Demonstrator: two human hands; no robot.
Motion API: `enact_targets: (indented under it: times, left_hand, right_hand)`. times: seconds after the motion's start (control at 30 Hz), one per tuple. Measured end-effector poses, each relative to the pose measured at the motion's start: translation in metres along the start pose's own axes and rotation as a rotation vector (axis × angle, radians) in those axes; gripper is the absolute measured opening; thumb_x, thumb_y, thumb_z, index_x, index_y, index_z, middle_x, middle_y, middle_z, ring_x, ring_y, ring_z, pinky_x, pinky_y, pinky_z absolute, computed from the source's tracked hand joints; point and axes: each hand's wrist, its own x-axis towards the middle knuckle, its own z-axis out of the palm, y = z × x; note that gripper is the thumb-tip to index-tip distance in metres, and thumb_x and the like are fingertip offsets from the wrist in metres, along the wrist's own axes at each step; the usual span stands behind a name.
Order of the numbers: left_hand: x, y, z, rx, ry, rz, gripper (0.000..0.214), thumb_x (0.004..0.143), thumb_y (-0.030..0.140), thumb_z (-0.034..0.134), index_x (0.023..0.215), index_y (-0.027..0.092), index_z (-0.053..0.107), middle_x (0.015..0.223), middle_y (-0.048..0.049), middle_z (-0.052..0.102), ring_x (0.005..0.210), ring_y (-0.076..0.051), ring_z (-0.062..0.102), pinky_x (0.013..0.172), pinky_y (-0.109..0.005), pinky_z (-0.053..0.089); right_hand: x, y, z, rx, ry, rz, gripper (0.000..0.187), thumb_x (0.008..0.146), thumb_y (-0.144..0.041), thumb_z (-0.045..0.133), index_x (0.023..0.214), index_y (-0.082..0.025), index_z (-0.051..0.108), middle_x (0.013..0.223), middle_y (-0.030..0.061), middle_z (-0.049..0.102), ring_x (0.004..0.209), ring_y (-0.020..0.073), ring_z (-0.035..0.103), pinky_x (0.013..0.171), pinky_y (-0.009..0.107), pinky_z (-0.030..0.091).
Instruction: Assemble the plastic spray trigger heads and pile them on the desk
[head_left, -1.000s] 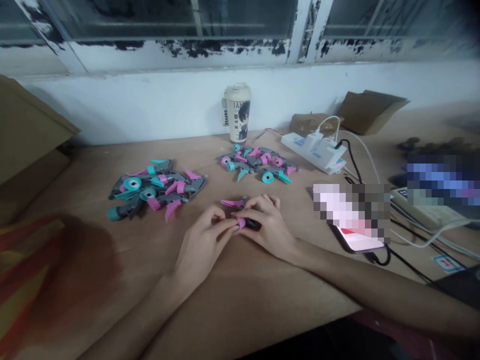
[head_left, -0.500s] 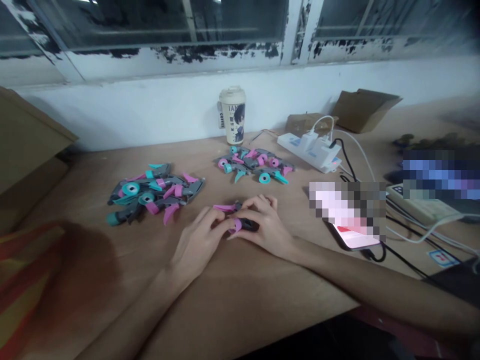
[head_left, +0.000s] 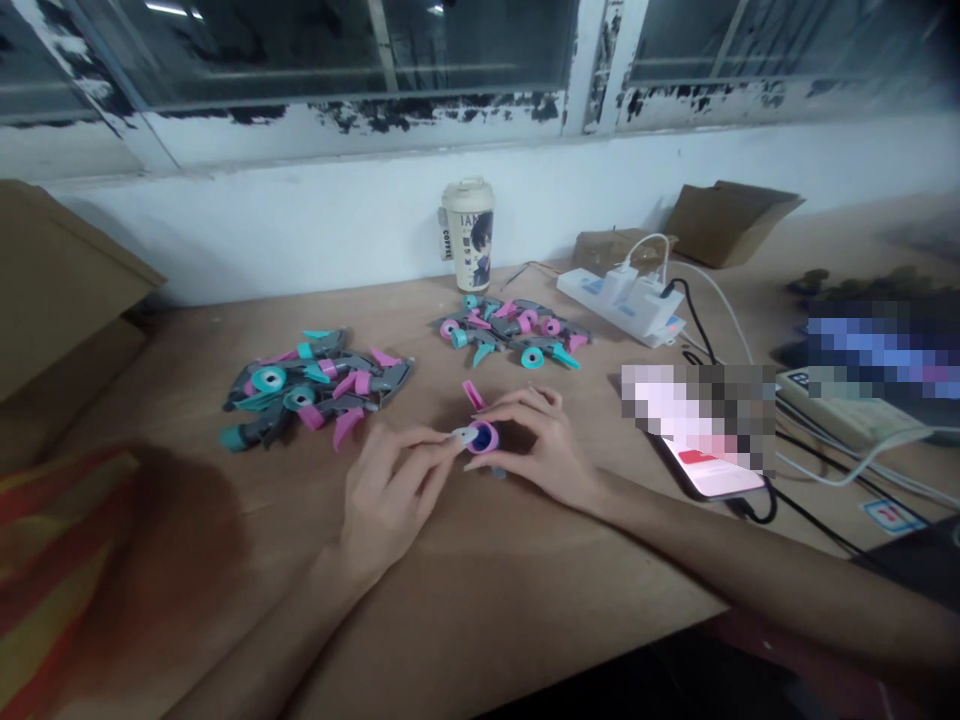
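My right hand (head_left: pixel 544 440) grips a grey trigger spray head with a pink collar (head_left: pixel 493 430) and a pink trigger (head_left: pixel 473 395). The collar's open end faces left toward me and looks dark blue inside. Between the thumb and fingertips of my left hand (head_left: pixel 394 485) is a small whitish piece (head_left: pixel 464 437), right at the collar's mouth; its exact kind is unclear. To the left lies a pile of grey spray heads with teal and pink parts (head_left: pixel 319 385). A second such pile (head_left: pixel 514 330) sits farther back, beyond my right hand.
A printed coffee cup (head_left: pixel 471 240) stands against the wall. On the right are a white power strip (head_left: pixel 619 305) with cables, a phone (head_left: pixel 694 440) and a pale box-shaped device (head_left: pixel 847 405). Cardboard boxes (head_left: pixel 60 290) stand at left, with another (head_left: pixel 727 222) at back right.
The spray head has turned so its collar opening now shows and its trigger points up. My left hand has drawn slightly left from the collar, with the whitish piece now visible in its fingertips.
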Motion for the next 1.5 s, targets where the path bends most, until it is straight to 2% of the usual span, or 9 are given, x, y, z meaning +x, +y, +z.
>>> enact_targets:
  times: [0.17,0.43,0.6,0.7,0.83,1.03,1.27,1.5]
  left_hand:
    - [0.003,0.008,0.003,-0.111,-0.086,-0.011,0.014,0.08,0.008,0.061,0.088,0.02,0.062,0.083,-0.0021,0.062,0.076,-0.013,0.056,0.068,-0.027,0.048]
    - [0.003,0.003,0.003,-0.293,-0.249,-0.082,0.023,0.086,0.009,0.053,0.1,0.023,0.065,0.091,-0.0029,0.06,0.086,-0.014,0.057,0.073,-0.027,0.049]
    - [0.003,0.01,0.006,-0.353,-0.225,-0.307,0.012,0.083,0.019,0.059,0.089,0.023,0.068,0.087,-0.0017,0.06,0.08,-0.013,0.059,0.073,-0.028,0.05]
    - [0.002,0.012,0.009,-0.398,-0.252,-0.433,0.006,0.081,0.02,0.06,0.081,0.021,0.066,0.086,-0.0014,0.058,0.075,-0.011,0.058,0.064,-0.023,0.049]
    - [-0.001,0.011,0.012,-0.432,-0.289,-0.525,0.002,0.079,0.02,0.061,0.081,0.019,0.061,0.086,-0.0013,0.056,0.072,-0.01,0.056,0.055,-0.019,0.048]
    - [0.001,0.01,0.013,-0.368,-0.294,-0.545,0.005,0.076,0.02,0.063,0.081,0.02,0.063,0.082,-0.0002,0.056,0.068,-0.01,0.055,0.057,-0.02,0.048]
    - [0.003,0.016,0.01,-0.254,-0.313,-0.488,0.003,0.076,0.021,0.061,0.074,0.021,0.064,0.078,0.0011,0.059,0.065,-0.01,0.056,0.06,-0.021,0.047]
    - [0.001,0.021,0.011,-0.188,-0.316,-0.574,0.006,0.078,0.024,0.061,0.076,0.021,0.065,0.078,0.0014,0.06,0.064,-0.01,0.056,0.058,-0.022,0.045]
  right_hand:
    - [-0.001,0.003,-0.001,0.025,-0.018,-0.024,0.03,0.069,-0.043,0.073,0.091,-0.025,0.065,0.093,-0.0003,0.066,0.094,0.0163,0.059,0.091,0.037,0.031]
    - [-0.001,0.005,-0.001,0.073,-0.01,-0.028,0.027,0.07,-0.041,0.072,0.087,-0.023,0.064,0.09,-0.0004,0.065,0.091,0.0152,0.059,0.089,0.035,0.029]
    - [-0.001,0.006,-0.002,0.04,-0.042,-0.053,0.024,0.073,-0.041,0.07,0.09,-0.024,0.065,0.091,-0.0002,0.065,0.093,0.0151,0.059,0.093,0.036,0.028]
    - [-0.002,0.006,-0.003,0.018,-0.053,-0.102,0.022,0.076,-0.04,0.067,0.092,-0.024,0.065,0.091,0.0003,0.065,0.094,0.0148,0.058,0.095,0.036,0.027]
    - [-0.004,0.007,-0.002,-0.032,-0.076,-0.145,0.02,0.077,-0.04,0.066,0.091,-0.025,0.066,0.09,0.0,0.065,0.092,0.0153,0.058,0.097,0.038,0.025]
    - [-0.006,0.007,0.0,-0.088,-0.068,-0.17,0.024,0.08,-0.042,0.062,0.097,-0.026,0.066,0.089,-0.0002,0.065,0.088,0.015,0.058,0.098,0.038,0.026]
    - [-0.009,0.009,0.003,-0.107,-0.095,-0.224,0.023,0.084,-0.04,0.058,0.101,-0.026,0.065,0.087,-0.0011,0.066,0.086,0.014,0.059,0.102,0.04,0.022]
    - [-0.007,0.005,0.001,-0.131,-0.068,-0.202,0.022,0.083,-0.041,0.058,0.097,-0.026,0.066,0.085,-0.0002,0.065,0.086,0.0148,0.058,0.1,0.039,0.024]
